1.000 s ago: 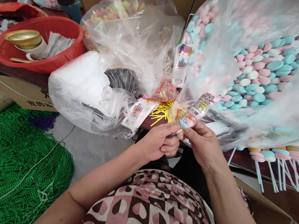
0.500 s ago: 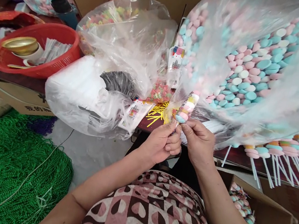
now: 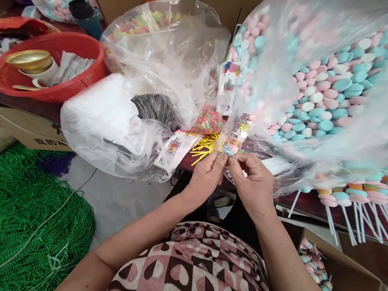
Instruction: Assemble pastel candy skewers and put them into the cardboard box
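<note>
My left hand (image 3: 207,175) and my right hand (image 3: 252,182) pinch together at the base of a small candy skewer packet (image 3: 237,135), a clear printed sleeve over stacked pastel discs, held upright in front of me. Both hands have their fingers closed on it. Just behind the packet lie gold twist ties (image 3: 203,148) on the table edge. To the right a row of finished candy skewers (image 3: 372,193) on white sticks lies flat.
A huge clear bag of blue, pink and white candies (image 3: 329,93) fills the upper right. Other plastic bags (image 3: 165,51), a white bundle (image 3: 105,116), a red basket (image 3: 51,62) and green bead strands (image 3: 17,220) sit left. A cardboard box with wrapped packets (image 3: 317,275) stands at lower right.
The packet was turned from lying tilted to upright, and both hands rose slightly toward the table edge while staying pinched at its base.
</note>
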`<action>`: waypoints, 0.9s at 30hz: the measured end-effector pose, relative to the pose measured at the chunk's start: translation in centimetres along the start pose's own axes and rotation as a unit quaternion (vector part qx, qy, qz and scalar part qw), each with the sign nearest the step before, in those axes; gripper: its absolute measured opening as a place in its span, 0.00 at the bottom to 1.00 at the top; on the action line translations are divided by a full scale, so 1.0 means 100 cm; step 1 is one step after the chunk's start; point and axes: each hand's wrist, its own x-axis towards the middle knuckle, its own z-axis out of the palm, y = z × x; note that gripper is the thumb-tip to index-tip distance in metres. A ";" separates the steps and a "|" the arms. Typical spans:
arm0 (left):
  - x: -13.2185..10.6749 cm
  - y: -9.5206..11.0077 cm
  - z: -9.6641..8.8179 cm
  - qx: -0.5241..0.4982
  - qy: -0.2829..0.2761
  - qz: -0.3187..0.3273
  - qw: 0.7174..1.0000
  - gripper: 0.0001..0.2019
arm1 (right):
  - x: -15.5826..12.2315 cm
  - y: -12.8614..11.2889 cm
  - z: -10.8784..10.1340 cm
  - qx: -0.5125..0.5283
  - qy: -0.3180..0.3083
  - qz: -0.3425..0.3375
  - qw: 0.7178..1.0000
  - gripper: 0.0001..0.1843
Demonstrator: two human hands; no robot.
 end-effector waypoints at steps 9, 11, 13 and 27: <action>0.010 0.031 -0.009 -0.213 -0.072 0.017 0.974 0.19 | -0.004 -0.004 -0.004 0.008 -0.005 -0.009 1.000 0.06; 0.005 0.044 -0.014 -0.231 -0.076 0.057 0.968 0.21 | -0.001 -0.001 -0.008 0.020 0.007 0.010 1.000 0.05; -0.003 0.050 -0.018 -0.216 -0.086 0.095 0.968 0.23 | 0.006 -0.001 -0.013 0.011 0.043 0.006 0.999 0.05; -0.004 0.054 -0.033 -0.085 -0.088 -0.033 0.992 0.27 | -0.017 -0.027 -0.016 0.012 -0.024 -0.036 0.999 0.07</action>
